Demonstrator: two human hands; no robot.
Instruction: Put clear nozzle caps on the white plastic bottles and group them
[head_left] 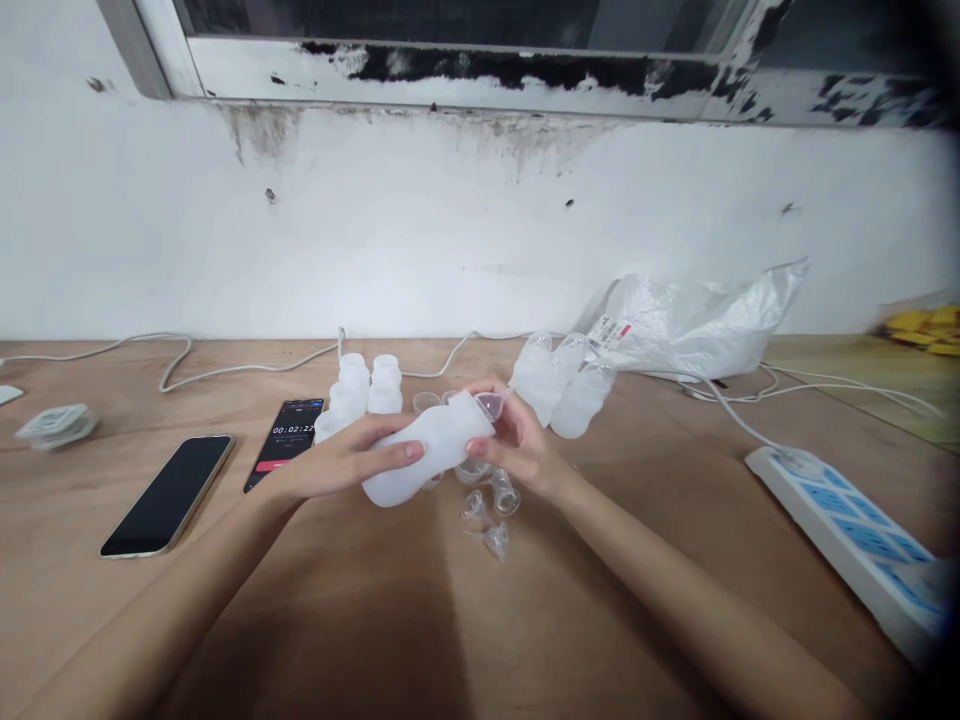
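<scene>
Covering the near and middle part of the scene, the counter (330, 640) carries, at far right, a plastic bag (697, 325) whose label is too small to read. The white bottle (416, 460) is tilted between both hands. The left hand (352, 458) has its grip closed around the body; the right hand (525, 450) has its grip half curled, holding the neck end, beside a clear cone piece (490, 405). To the left, a dark phone (289, 440) shows “00:02:22”.

Makeshift workspace of uncertain kind, plain wooden bench (337, 620) running along a stained white wall (420, 230), window frame (480, 75) shedding its paint above, power strip (847, 550) lying at right, white cable (217, 375) trailing along the wall, two phones (166, 497) lying at left.
</scene>
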